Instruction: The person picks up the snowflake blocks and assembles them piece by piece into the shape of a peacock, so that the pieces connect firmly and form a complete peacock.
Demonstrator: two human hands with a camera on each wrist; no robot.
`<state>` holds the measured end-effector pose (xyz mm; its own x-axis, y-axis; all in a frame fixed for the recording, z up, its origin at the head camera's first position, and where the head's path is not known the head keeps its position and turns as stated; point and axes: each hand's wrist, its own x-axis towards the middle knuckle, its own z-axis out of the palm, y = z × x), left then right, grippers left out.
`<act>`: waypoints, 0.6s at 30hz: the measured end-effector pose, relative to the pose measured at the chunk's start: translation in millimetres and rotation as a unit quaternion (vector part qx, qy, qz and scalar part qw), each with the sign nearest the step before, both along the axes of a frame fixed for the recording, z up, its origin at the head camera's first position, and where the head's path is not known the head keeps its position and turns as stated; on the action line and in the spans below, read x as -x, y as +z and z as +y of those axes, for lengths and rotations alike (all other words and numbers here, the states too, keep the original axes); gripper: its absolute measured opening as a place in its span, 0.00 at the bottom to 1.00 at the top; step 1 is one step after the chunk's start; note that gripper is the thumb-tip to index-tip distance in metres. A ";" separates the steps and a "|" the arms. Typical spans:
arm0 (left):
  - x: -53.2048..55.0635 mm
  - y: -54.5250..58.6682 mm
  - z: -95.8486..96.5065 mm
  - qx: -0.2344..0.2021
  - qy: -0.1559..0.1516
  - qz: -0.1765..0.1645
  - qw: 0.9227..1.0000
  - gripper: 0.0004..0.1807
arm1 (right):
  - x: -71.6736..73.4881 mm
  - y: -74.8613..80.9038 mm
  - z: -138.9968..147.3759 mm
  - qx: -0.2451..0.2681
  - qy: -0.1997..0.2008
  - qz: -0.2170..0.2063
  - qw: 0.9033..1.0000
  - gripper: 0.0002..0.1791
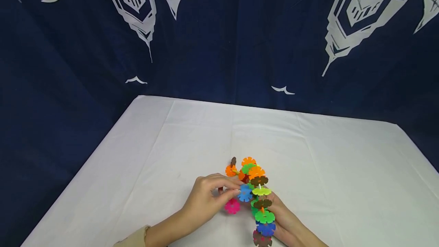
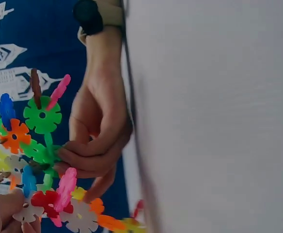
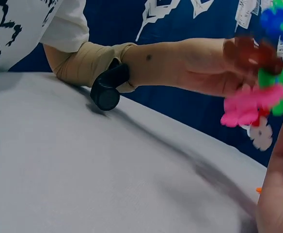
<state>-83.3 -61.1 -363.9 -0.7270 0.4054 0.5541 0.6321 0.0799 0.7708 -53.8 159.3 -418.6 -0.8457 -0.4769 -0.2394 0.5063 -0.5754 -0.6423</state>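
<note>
A linked construction of colourful notched plastic discs, snowflake building pieces (image 1: 264,217), is held between both hands over the near part of the table. My left hand (image 1: 209,193) pinches at a blue disc (image 1: 245,193) on its left side; the left wrist view also has a white disc (image 2: 27,212) at those fingertips. Supporting it from the right is my right hand (image 1: 282,218), partly hidden behind the discs. In the left wrist view this right hand (image 2: 100,131) has its fingers on a green disc (image 2: 47,153). A pink disc (image 1: 232,206) sticks out below the left fingers.
A white cloth covers the table (image 1: 192,136). Behind it hangs a dark blue curtain (image 1: 205,56) with white building and bird prints. A black wrist camera (image 3: 107,90) is strapped to the left forearm.
</note>
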 end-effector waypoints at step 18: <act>9.9 -30.2 -21.9 -0.007 -0.089 -0.187 0.978 0.17 | 0.9 7.4 -11.1 -0.042 0.004 0.029 0.999 0.39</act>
<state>-93.2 -83.0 -394.2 -0.7986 0.5380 0.2700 0.3091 -0.0183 0.9509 -54.8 148.2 -411.1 -0.8556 -0.4642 -0.2289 0.4710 -0.5149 -0.7163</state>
